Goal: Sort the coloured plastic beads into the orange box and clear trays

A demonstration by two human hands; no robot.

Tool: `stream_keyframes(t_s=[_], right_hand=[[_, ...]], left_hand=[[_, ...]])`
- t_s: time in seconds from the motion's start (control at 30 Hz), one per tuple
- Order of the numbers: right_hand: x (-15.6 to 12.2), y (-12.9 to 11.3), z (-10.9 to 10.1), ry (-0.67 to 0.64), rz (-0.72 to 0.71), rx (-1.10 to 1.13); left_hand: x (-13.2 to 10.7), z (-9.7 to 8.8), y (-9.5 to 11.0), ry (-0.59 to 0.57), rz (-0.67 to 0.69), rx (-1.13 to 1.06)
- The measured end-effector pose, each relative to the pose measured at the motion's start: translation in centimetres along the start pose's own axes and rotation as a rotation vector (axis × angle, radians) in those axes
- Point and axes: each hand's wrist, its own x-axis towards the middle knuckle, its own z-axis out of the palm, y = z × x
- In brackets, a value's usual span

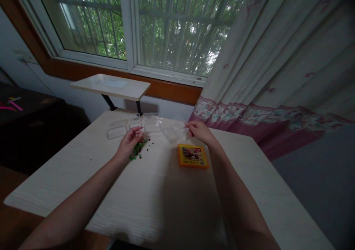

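My left hand (131,142) hovers by a small pile of green and dark red pieces (136,151), fingers curled and thumb drawn in. Whatever lies between those fingertips is too small to make out. Farther right, the fingers of my right hand (200,131) are pinched at the edge of a thin clear plastic piece (181,128), whose exact kind is unclear. Clear plastic trays (117,131) stand behind the pile, toward the back of the table. An orange and yellow flat box (192,156) with a printed label lies just below my right hand.
The pale wooden table (116,191) carries a raised shelf (124,91) on black legs at its back left. Behind are a barred window and a long curtain (266,80) at the right. A dark surface (30,105) with pink items stands at the far left.
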Motion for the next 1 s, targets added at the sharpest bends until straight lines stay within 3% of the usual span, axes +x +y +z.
stream_keyframes(t_s=[0.07,0.13,0.4,0.57,0.7,0.83,1.0], right_hand=[[1.8,0.9,0.2,0.029,0.04,-0.157],[3.3,1.6,0.4,0.059,0.073,-0.3],[7.2,2.6,2.1,0.019,0.167,-0.317],[8.0,2.1,2.4,0.032,0.161,-0.298],[6.7,2.4,1.4,0.031,0.143,-0.29],[3.4,3.5,-0.6,-0.067,0.138,-0.277],[-2.9,5.5,-2.2,-0.447,-0.12,-0.329]], left_hand=[[0.4,-0.4,0.3,0.149,0.068,0.029],[0.6,-0.6,0.6,0.211,0.117,0.056],[0.4,-0.5,1.4,0.207,0.117,0.132],[0.5,-0.2,1.8,0.229,0.103,0.116],[0.4,-0.1,1.8,0.236,0.117,0.128],[0.1,0.0,1.6,0.197,0.139,0.143],[0.2,-0.3,0.8,0.195,0.144,0.175]])
